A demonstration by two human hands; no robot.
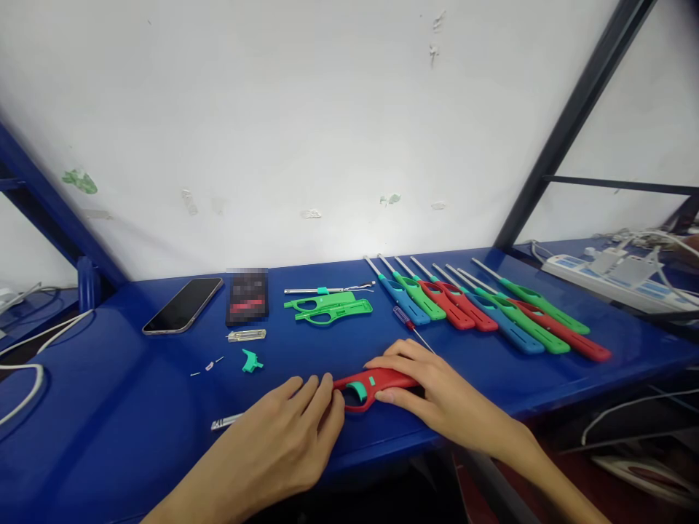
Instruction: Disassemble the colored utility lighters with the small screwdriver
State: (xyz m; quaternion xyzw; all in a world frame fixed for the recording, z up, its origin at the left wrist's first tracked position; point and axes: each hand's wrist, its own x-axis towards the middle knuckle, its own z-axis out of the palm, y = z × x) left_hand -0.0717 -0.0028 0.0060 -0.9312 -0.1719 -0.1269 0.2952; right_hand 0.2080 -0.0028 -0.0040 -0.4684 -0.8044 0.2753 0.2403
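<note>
A red gas lighter [390,378] with a teal trigger lies at the front of the blue table, its metal tip pointing left. My left hand [295,429] is closed around its neck, covering part of the metal tube. My right hand [420,382] grips the handle end, thumb on the near side. Just beyond my right hand is a screwdriver [404,318] with a clear and red handle. Farther back lie two green lighter shell halves [336,309] and a metal lighter tube with wires [314,291]. A teal trigger piece [251,361] sits to the left.
Several assembled lighters [480,306] in blue, green and red lie in a row at the right. At the left are a phone [184,306], a dark pack [247,297], a clear fuel tank [247,335] and tiny parts [210,366]. A power strip [617,280] stands far right.
</note>
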